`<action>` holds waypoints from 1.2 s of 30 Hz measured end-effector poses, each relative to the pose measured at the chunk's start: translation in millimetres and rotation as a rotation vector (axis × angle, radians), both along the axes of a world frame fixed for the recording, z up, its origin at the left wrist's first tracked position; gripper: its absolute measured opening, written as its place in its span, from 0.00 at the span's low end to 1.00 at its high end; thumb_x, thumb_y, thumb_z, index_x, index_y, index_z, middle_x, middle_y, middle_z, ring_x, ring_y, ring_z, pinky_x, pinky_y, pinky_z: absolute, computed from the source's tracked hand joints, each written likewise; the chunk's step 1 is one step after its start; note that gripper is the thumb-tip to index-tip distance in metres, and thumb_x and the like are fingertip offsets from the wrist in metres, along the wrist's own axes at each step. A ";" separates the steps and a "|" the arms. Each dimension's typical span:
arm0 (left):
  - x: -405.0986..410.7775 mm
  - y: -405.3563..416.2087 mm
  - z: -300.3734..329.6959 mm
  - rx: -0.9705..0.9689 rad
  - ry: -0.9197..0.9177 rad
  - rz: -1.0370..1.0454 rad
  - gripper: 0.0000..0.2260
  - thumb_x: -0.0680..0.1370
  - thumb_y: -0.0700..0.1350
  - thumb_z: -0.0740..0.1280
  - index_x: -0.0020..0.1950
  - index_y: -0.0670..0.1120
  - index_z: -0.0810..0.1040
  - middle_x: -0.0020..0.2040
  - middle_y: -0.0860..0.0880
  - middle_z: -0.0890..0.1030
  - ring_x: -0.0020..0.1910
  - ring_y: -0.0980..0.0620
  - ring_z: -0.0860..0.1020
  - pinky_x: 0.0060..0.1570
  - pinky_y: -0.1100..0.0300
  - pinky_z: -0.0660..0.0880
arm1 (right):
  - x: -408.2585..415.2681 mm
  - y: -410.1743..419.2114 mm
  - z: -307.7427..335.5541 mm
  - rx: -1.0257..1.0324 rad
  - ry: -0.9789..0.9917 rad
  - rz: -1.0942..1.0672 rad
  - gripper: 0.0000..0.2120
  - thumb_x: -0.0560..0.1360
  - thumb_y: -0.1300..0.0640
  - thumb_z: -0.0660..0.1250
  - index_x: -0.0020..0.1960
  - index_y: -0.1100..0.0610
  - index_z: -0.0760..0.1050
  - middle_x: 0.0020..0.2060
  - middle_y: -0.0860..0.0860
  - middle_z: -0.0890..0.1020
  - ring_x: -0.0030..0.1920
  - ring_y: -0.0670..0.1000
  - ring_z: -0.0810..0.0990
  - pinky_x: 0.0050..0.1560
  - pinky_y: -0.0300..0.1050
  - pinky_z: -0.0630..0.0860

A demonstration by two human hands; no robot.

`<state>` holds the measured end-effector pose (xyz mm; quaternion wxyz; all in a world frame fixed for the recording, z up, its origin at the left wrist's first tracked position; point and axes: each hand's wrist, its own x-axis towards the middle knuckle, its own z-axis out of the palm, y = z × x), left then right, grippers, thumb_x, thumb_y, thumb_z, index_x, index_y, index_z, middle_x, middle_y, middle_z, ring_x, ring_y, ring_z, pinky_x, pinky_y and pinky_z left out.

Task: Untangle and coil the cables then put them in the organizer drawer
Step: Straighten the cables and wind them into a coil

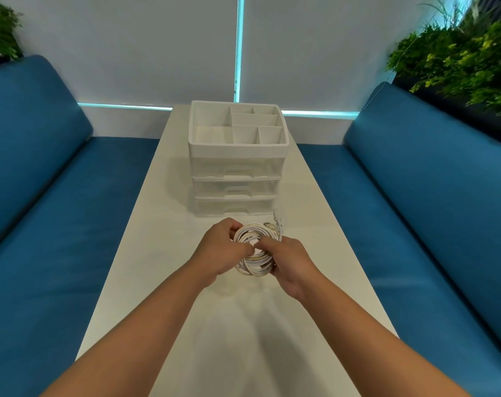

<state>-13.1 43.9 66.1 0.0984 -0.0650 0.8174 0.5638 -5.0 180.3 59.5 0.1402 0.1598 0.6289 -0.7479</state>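
Head view. Both bare hands hold a round coil of thin white plastic-sheathed cables (254,250) just above the long white table (237,325), in front of the white plastic three-drawer organizer with a compartmented top tray (237,164). The left hand (220,250) is closed around the coil's left rim, and the right hand (289,262) is closed around its right rim, thumbs meeting near the centre. Loose connector ends (276,220) project from the far right of the coil, toward the organizer. All three drawers appear closed.

Handling, as judged: the coil looks light, limp and springy, with a smooth sheath, so the loops are likely to spread if released. A hold should span all the turns together, pinching across the bundle. The free ends may snag on a drawer edge.
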 end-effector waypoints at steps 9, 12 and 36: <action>2.9 0.4 -1.8 0.018 0.093 0.036 0.11 0.74 0.41 0.70 0.54 0.49 0.75 0.49 0.49 0.82 0.45 0.50 0.81 0.44 0.56 0.78 | -2.1 6.3 8.8 0.016 0.052 0.129 0.10 0.73 0.69 0.65 0.51 0.60 0.80 0.43 0.54 0.85 0.40 0.49 0.84 0.40 0.39 0.78; 5.0 0.8 -2.8 -0.100 0.228 0.071 0.15 0.74 0.42 0.70 0.58 0.50 0.71 0.45 0.53 0.78 0.42 0.53 0.80 0.39 0.61 0.77 | -1.0 6.3 9.1 0.003 0.082 0.180 0.11 0.74 0.69 0.64 0.53 0.58 0.80 0.44 0.52 0.85 0.41 0.47 0.84 0.42 0.38 0.78; -1.4 -8.2 -4.0 -0.259 0.184 -0.355 0.14 0.67 0.40 0.69 0.46 0.57 0.80 0.42 0.56 0.83 0.44 0.51 0.81 0.46 0.59 0.76 | -8.6 -3.9 3.2 0.498 0.120 0.370 0.12 0.68 0.65 0.61 0.50 0.63 0.78 0.39 0.56 0.79 0.40 0.53 0.76 0.43 0.49 0.74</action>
